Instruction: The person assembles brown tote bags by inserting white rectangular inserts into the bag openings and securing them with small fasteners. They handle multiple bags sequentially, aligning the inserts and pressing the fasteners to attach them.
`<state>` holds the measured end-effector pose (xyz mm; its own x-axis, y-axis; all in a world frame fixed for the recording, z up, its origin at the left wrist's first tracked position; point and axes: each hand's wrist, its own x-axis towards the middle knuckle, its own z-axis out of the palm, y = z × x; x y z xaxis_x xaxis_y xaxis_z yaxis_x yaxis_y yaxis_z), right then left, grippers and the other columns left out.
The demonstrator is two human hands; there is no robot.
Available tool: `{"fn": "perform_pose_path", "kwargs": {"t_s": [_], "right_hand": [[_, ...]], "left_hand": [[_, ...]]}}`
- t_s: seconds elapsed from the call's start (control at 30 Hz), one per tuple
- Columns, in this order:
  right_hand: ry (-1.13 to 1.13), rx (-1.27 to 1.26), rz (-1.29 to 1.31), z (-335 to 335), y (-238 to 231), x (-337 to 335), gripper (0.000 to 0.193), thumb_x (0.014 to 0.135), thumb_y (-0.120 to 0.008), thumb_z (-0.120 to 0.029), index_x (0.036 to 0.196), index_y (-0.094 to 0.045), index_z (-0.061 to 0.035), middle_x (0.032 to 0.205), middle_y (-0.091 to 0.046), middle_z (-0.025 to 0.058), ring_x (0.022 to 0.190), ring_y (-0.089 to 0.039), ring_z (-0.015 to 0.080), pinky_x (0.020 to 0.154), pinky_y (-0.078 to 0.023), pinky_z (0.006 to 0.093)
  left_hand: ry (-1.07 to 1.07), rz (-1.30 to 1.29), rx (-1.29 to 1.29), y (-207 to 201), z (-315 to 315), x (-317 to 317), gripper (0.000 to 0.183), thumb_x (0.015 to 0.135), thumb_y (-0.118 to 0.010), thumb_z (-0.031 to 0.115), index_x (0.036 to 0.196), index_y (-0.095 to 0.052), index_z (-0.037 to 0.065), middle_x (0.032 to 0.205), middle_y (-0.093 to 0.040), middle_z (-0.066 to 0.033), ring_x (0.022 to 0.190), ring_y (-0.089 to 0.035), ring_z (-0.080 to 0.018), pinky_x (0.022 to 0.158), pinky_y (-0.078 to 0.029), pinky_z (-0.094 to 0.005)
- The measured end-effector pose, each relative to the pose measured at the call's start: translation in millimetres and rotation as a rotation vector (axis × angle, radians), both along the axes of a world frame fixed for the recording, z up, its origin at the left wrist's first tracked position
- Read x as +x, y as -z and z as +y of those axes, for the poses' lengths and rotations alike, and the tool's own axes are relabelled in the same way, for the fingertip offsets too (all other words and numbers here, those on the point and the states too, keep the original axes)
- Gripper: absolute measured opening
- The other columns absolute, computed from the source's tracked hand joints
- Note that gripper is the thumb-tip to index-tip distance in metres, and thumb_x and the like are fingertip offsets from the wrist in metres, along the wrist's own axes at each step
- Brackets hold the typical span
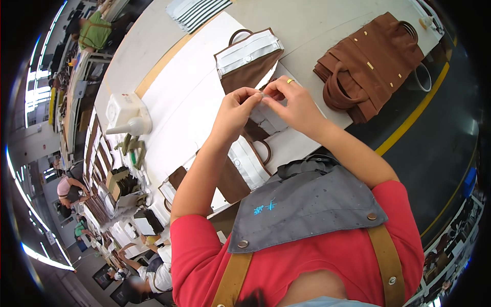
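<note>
My left hand [236, 108] and my right hand [290, 105] meet over the table, thumbs and fingertips pinched together. A tiny pale bit shows between the fingertips, too small to name. Beneath my hands lies a brown and white bag piece [273, 123], partly hidden by them. Just beyond it is another brown bag panel [250, 59] with a white lining strip and a dark handle. Closer to my body, by my left forearm, a similar brown and white panel [232, 176] lies with its handle toward the right.
A stack of brown handbag pieces [371, 66] with handles sits at the far right of the table [174, 97]. On the left stand a white container [123, 110] and a white squeeze bottle [137, 126]. Striped sheets [197, 13] lie at the far edge. Other people work farther left.
</note>
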<state>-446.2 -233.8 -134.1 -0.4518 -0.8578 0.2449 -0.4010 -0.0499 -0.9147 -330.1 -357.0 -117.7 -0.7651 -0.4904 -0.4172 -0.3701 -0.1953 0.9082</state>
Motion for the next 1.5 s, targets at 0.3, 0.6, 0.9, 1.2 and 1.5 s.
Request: {"fn": "perform_pose_path", "kwargs": {"t_s": [0.3, 0.6, 0.9, 1.2, 1.5], "right_hand": [[0.062, -0.016, -0.331, -11, 8, 16, 0.01, 0.081, -0.059, -0.007, 0.087, -0.052, -0.0018, 0.082, -0.055, 0.0063, 0.072, -0.055, 0.0157, 0.067, -0.047, 0.0284], [0.039, -0.242, -0.103, -16, 28, 18, 0.015, 0.08, -0.059, -0.006, 0.091, -0.05, -0.0036, 0.084, -0.055, 0.0056, 0.082, -0.053, 0.0178, 0.075, -0.044, 0.0292], [0.093, -0.067, -0.163, -29, 44, 6, 0.042, 0.079, -0.064, -0.018, 0.115, -0.048, -0.0046, 0.104, -0.054, 0.0056, 0.095, -0.051, 0.0155, 0.089, -0.039, 0.0279], [-0.27, 0.144, -0.787, -30, 14, -12, 0.02, 0.082, -0.061, -0.018, 0.098, -0.058, -0.0058, 0.093, -0.057, -0.0001, 0.093, -0.049, 0.0079, 0.084, -0.038, 0.0231], [-0.388, 0.158, -0.758, -29, 13, -16, 0.015, 0.08, -0.062, -0.014, 0.091, -0.057, -0.0053, 0.085, -0.055, -0.001, 0.083, -0.049, 0.0062, 0.075, -0.04, 0.0217]], "left_hand": [[-0.165, 0.039, 0.044, 1, 11, 8, 0.016, 0.086, -0.057, 0.015, 0.09, -0.06, -0.001, 0.078, -0.057, 0.0001, 0.07, -0.047, -0.0042, 0.061, -0.037, -0.0179], [-0.211, 0.092, 0.107, 4, 8, 12, 0.017, 0.088, -0.055, 0.015, 0.094, -0.059, 0.0, 0.083, -0.06, -0.0016, 0.074, -0.052, -0.0062, 0.068, -0.041, -0.0206], [-0.254, 0.103, 0.042, 3, 9, 16, 0.018, 0.088, -0.055, 0.015, 0.097, -0.058, 0.0, 0.086, -0.061, -0.0024, 0.077, -0.054, -0.0073, 0.072, -0.042, -0.0212], [-0.241, 0.053, -0.071, 0, 8, 21, 0.016, 0.089, -0.055, 0.015, 0.095, -0.058, 0.002, 0.083, -0.058, -0.0001, 0.076, -0.051, -0.0056, 0.071, -0.04, -0.02], [-0.187, 0.052, -0.035, -5, 8, 24, 0.015, 0.089, -0.054, 0.016, 0.094, -0.058, 0.002, 0.083, -0.058, 0.0007, 0.077, -0.051, -0.0054, 0.071, -0.039, -0.0196]]}}
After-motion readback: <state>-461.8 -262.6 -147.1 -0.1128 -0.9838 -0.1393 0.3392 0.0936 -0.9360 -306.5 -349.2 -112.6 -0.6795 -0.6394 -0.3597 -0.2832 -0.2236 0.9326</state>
